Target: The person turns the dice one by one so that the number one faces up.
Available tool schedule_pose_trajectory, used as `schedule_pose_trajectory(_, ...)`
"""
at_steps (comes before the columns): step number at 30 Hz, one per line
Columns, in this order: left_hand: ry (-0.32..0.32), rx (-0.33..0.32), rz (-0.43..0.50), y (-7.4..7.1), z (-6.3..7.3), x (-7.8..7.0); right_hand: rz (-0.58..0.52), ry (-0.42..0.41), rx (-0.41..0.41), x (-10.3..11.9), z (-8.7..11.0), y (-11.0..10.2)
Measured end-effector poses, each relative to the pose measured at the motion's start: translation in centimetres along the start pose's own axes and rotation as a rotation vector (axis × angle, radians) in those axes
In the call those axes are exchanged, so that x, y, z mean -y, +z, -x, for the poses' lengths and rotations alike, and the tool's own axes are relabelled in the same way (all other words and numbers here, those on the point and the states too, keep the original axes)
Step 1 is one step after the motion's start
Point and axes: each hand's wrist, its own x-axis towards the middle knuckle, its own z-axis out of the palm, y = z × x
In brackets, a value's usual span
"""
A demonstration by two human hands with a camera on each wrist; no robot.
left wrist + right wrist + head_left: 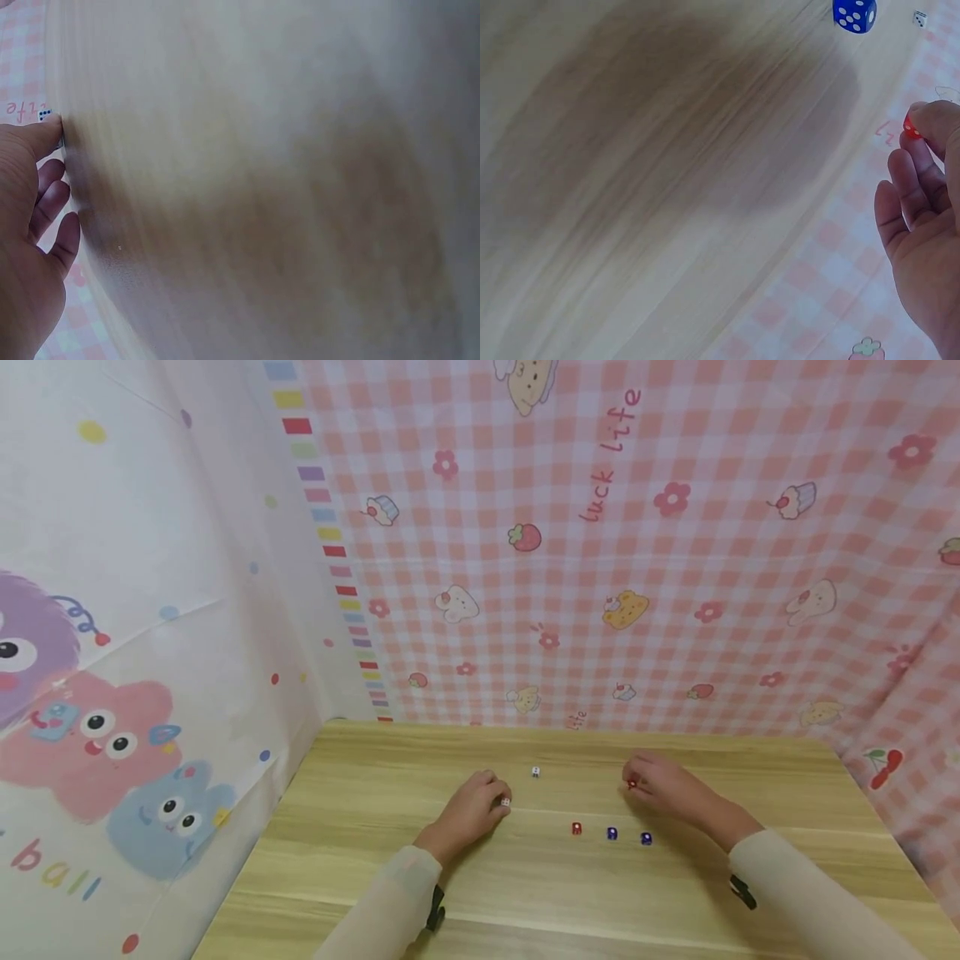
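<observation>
My left hand (471,808) pinches a white die (506,802) between thumb and fingers. In the left wrist view, part of that white die (45,115) shows past the thumb tip. My right hand (663,789) holds a red die (632,784) by its fingertips. The right wrist view shows this red die (912,126) pinched at the thumb, the other fingers loosely bent below. Another white die (536,772) lies on the table between the hands, farther back. Nearer the front, a second red die (577,828) and two blue dice (612,833) form a rough row.
The wooden table (525,902) reaches back to a pink checked cloth (570,568). On the left hangs a white cloth (187,677) with cartoon figures. Dark straps (742,892) circle both wrists over the pale sleeves.
</observation>
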Motion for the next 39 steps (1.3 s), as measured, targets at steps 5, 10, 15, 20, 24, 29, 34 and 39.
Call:
schedule_pose_trajectory(5,0.008,-0.004,-0.010,0.0,0.0,0.1,0.004,-0.025,-0.024,0.1,1.6,-0.7)
schedule_pose_trajectory(10,0.026,-0.011,-0.001,0.0,0.1,0.1,0.051,-0.047,-0.027,-0.1,3.6,-0.8)
schedule_pose_trajectory(15,0.003,0.015,-0.004,-0.1,0.0,-0.1,0.052,-0.041,-0.037,-0.4,5.8,-0.6)
schedule_pose_trajectory(20,-0.017,0.019,-0.006,0.0,0.0,0.0,0.012,-0.020,-0.032,-0.4,7.2,-0.2)
schedule_pose_trajectory(24,-0.021,0.021,-0.007,0.0,0.0,0.0,-0.004,-0.001,-0.040,-0.5,8.0,0.3)
schedule_pose_trajectory(29,-0.019,0.025,0.004,-0.1,-0.1,-0.1,-0.006,-0.001,-0.064,-0.6,8.7,0.9)
schedule_pose_trajectory(34,-0.022,0.027,0.005,-0.1,-0.1,0.0,-0.032,-0.018,-0.080,-0.7,9.0,1.4)
schedule_pose_trajectory(39,-0.022,0.026,0.013,0.0,-0.1,0.0,-0.058,-0.007,-0.064,-0.7,9.1,1.5)
